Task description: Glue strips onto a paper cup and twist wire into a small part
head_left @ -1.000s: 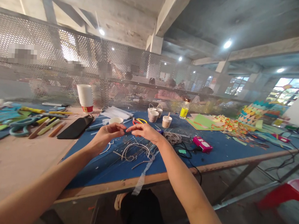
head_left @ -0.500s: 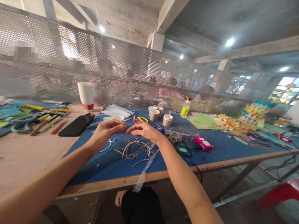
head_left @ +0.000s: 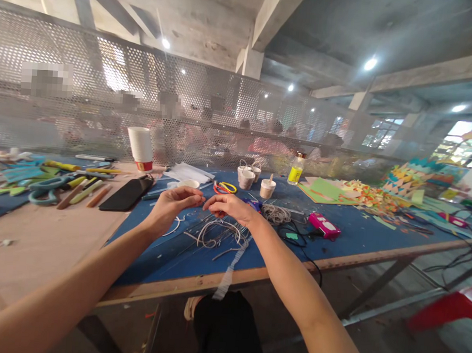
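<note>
Above the blue table mat (head_left: 154, 270), my left hand (head_left: 176, 205) is closed in a pinch, thumb against forefinger. My right hand (head_left: 232, 208) faces it with bent fingers, also pinched, the fingertips almost meeting. Whatever sits between the fingertips is too small to make out. Beneath the hands lies a loose tangle of grey cord (head_left: 218, 234) with thin wires. A crinkled pale strip (head_left: 230, 272) hangs from it over the table edge. Just behind the hands are a white paper cup rim (head_left: 188, 184) and red-and-yellow handled pliers (head_left: 225, 188).
Small cups (head_left: 247, 178), a cup with a stick (head_left: 267, 188) and a yellow-labelled bottle (head_left: 296, 169) stand behind. A black phone (head_left: 126, 194), scissors (head_left: 45, 189) and stacked paper cups (head_left: 140, 148) are left. A pink device (head_left: 324, 225) and coiled cord (head_left: 277, 214) lie right.
My hands keep nearly the same place, with the fingertips slightly closer together. The whole view has shifted a little, so things appear slightly further right.
</note>
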Motion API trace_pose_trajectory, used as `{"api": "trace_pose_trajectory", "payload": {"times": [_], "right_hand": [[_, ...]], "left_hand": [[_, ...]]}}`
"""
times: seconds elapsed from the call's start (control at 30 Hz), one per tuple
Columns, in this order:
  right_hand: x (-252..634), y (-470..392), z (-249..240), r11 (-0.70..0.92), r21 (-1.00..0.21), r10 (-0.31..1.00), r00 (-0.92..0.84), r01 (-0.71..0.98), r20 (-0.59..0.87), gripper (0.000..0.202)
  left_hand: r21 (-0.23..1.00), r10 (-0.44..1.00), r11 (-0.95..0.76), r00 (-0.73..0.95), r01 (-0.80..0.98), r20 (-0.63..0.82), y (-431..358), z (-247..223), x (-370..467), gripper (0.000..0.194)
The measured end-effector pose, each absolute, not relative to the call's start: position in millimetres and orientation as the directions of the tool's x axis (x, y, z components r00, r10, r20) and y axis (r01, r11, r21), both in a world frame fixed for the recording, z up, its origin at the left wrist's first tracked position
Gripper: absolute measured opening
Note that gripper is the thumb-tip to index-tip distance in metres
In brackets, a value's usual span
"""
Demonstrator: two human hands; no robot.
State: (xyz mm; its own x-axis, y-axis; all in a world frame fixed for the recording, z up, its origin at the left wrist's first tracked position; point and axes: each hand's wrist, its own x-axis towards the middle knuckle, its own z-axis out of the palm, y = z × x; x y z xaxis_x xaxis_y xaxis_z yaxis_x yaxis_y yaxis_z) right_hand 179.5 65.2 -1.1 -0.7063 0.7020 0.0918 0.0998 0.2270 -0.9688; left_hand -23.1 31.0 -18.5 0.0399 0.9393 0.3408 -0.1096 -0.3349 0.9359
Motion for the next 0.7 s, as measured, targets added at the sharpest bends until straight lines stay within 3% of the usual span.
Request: {"api": "trace_pose_trajectory", "payload": {"times": [0.13, 0.33, 0.43, 0.53, 0.6, 0.7], "right_hand": [[180, 67, -2, 0.263, -0.960, 0.695, -0.709, 0.096, 0.120, 0.014], [183, 73, -1, 0.504, -0.839, 0.731, -0.618, 0.204, 0.289, 0.016], [191, 75, 6, 0.652, -0.648, 0.736, -0.533, 0.394, 0.416, 0.017], [202, 79, 16, 0.683, -0.392, 0.714, -0.451, 0.616, 0.536, 0.018], [208, 82, 22, 0.674, -0.233, 0.675, -0.456, 0.701, 0.580, 0.019], [206, 83, 26, 0.694, -0.053, 0.610, -0.547, 0.718, 0.573, 0.018]], "left_hand": [[0.928, 0.943, -0.319, 0.028, -0.192, 0.330, 29, -15, -25, 0.026], [0.914, 0.937, -0.341, 0.005, -0.220, 0.350, 30, -14, -28, 0.023], [0.911, 0.932, -0.363, -0.062, -0.194, 0.358, 32, -12, -31, 0.025], [0.885, 0.874, -0.459, -0.216, -0.075, 0.435, 32, -7, -37, 0.028], [0.844, 0.801, -0.529, -0.275, 0.091, 0.531, 31, -3, -40, 0.027], [0.714, 0.717, -0.563, -0.184, 0.415, 0.672, 28, -2, -41, 0.023]]}}
